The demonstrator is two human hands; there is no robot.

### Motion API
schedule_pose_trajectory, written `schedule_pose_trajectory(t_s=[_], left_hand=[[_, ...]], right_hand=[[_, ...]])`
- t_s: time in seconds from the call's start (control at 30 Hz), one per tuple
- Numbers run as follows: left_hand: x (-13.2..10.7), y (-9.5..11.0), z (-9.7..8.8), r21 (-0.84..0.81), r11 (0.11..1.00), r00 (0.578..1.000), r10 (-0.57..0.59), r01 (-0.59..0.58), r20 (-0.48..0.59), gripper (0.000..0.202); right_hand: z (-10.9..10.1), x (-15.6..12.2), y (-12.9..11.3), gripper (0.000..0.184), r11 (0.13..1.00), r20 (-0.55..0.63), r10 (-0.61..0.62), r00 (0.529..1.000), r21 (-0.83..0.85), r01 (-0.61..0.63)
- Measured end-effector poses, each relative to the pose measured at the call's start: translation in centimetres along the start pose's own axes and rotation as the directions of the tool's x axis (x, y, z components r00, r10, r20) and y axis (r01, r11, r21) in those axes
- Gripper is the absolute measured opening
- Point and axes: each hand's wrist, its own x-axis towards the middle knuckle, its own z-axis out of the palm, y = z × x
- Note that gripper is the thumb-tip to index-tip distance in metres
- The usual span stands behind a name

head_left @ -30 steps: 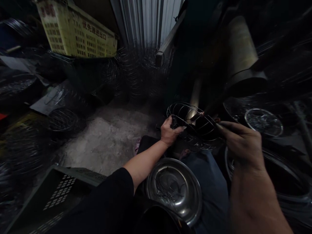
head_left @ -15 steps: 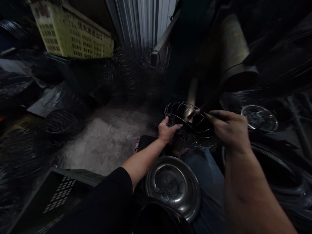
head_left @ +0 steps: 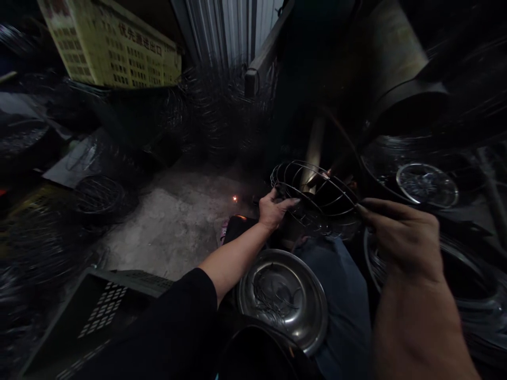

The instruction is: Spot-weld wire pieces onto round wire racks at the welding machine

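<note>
As hands (head_left: 272, 212) (head_left: 410, 237) grip, wirework (head_left: 311, 203) lies between.

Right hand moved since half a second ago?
Yes: right hand shifted right and a little lower in view, away from the rod.

on the long side of the yellow crate (head_left: 85, 47), along its upper band, red chinese characters (head_left: 140, 39) read 优先源进出口; the smaller marks to the right of them are too faint to make out.
</note>
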Motion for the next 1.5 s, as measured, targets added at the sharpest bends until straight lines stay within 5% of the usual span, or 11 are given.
schedule_pose_trajectory(t_s=[0.23,0.4,0.53,0.73,1.07,1.23,1.4,1.5], left_hand=[[0.3,-0.1,0.3,-0.144,0.989,0.997,-0.039,0.030,-0.062,0.037],[0.4,0.0,0.1,-0.080,0.995,0.990,-0.061,0.051,-0.129,0.034],[0.0,-0.1,-0.1,-0.035,0.996,0.990,-0.088,0.085,-0.108,0.036],[-0.3,-0.1,-0.4,-0.046,0.984,0.981,-0.178,0.174,-0.078,0.037],[0.5,0.5,-0.6,-0.105,0.958,0.955,-0.277,0.267,-0.107,0.028],[0.0,0.9,-0.5,-0.092,0.951,0.948,-0.302,0.294,-0.099,0.026],[-1.3,0.7,-0.1,-0.060,0.935,0.936,-0.351,0.350,-0.008,0.034],[-1.6,0.3,0.2,-0.051,0.931,0.931,-0.363,0.361,-0.031,0.036]], right_hand=[[2.1,1.4,-1.4,0.028,0.977,0.143,-0.177,0.974,-0.097,0.191],[3.2,2.3,-2.0,0.025,0.970,0.155,-0.205,0.966,-0.103,0.222],[2.2,1.8,-2.6,0.032,0.984,0.119,-0.129,0.984,-0.108,0.142],[-1.1,0.1,-2.6,0.042,0.976,0.146,0.208,0.967,-0.101,-0.194],[1.2,1.4,-0.4,0.036,0.997,0.112,-0.066,0.991,-0.021,0.069],[0.8,1.0,-1.2,0.039,1.000,0.108,-0.010,0.994,-0.015,0.012],[-1.7,0.3,-0.4,0.047,0.977,0.177,0.182,0.967,0.083,-0.198],[-2.3,-0.3,0.8,0.046,0.967,0.088,0.229,0.970,0.094,-0.237]])
